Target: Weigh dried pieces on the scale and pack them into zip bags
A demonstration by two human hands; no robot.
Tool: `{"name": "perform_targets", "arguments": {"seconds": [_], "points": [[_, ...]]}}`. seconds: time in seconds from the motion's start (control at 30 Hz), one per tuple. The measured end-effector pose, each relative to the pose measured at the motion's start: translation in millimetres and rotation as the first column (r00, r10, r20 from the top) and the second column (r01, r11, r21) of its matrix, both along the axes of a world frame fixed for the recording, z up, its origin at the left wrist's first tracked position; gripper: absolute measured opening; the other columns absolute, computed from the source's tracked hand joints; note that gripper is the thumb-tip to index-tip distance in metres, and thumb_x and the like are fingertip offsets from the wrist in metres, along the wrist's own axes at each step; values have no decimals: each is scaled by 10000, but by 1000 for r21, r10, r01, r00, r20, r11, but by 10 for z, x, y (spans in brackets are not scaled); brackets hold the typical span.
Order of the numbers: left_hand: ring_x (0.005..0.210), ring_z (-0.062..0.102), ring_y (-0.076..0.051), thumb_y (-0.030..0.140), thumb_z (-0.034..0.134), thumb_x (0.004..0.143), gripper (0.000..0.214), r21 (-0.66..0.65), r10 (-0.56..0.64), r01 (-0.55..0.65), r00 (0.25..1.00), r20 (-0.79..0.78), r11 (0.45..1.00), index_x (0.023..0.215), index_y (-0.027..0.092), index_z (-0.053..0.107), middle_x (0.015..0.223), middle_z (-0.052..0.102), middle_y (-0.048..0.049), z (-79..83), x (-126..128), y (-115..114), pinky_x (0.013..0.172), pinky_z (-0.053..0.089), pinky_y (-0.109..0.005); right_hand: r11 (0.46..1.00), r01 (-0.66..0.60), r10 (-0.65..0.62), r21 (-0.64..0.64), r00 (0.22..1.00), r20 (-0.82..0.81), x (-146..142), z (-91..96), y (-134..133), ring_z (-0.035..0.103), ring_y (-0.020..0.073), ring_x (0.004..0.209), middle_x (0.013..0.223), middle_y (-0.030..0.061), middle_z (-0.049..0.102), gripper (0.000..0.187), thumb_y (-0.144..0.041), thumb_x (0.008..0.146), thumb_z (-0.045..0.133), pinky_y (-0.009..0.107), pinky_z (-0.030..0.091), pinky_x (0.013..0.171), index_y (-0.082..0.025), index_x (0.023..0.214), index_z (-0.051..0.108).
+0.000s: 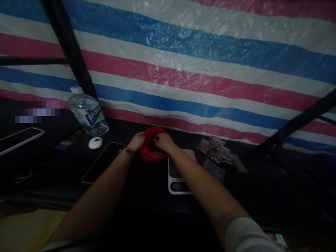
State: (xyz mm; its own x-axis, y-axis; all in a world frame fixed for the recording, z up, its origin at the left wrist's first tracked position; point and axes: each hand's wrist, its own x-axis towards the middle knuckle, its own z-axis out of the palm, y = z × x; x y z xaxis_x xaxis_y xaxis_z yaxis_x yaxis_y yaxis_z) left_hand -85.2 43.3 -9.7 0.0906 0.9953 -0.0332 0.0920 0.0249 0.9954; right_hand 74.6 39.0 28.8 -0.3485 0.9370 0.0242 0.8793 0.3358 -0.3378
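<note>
Gripping the red bag [151, 155] at frame centre, left hand [136, 141] and right hand [163, 141] are both clenching its plastic above the dark table [147, 199]. Scale [176, 171] is lying just beside, lower right. Likely hazard: thin plastic tearing, contents spilling.

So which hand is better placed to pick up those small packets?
Probably the right hand: it is at the red bag on the side nearest the packets. The left hand is on the bag's other side.
</note>
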Motion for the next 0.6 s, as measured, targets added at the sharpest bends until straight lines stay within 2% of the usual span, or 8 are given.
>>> {"name": "perform_targets", "arguments": {"seconds": [0.17,0.3,0.37,0.5,0.6], "points": [[622,628,-186,208,443,650,255,-21,35,-33,994,99,999,828,154,616,769,688,-89,71,37,-61,606,512,-301,1000,21,-22,-5,998,-52,-46,-19,46,656,173,793,892,89,723,201,-220,728,625,222,432,654,-155,899,708],[598,611,-178,193,465,602,186,4,75,-77,987,145,997,731,161,594,710,668,-62,118,23,-69,592,498,-283,993,73,-94,-93,963,-251,-24,-63,99,650,162,709,803,54,719,155,-221,688,680,226,445,634,-167,829,713],[638,628,-187,201,468,599,200,26,68,-73,986,152,997,742,160,602,723,674,-59,132,20,-64,625,509,-284,990,90,-119,-106,942,-315,2,-90,123,651,162,733,828,41,717,177,-207,676,699,232,458,660,-177,850,708],[780,660,-207,230,470,637,248,81,81,-88,993,89,993,817,153,622,828,702,-65,156,32,-57,725,526,-287,990,126,-141,-64,909,-391,49,-134,143,635,169,891,995,35,691,345,-166,650,726,263,473,794,-191,988,664],[862,663,-201,241,454,698,263,108,162,-155,985,-58,982,863,149,638,924,709,-75,158,27,-52,748,525,-259,988,141,-151,-60,847,-510,74,-145,140,623,173,893,978,29,673,398,-127,606,742,299,477,826,-179,989,644]]}}
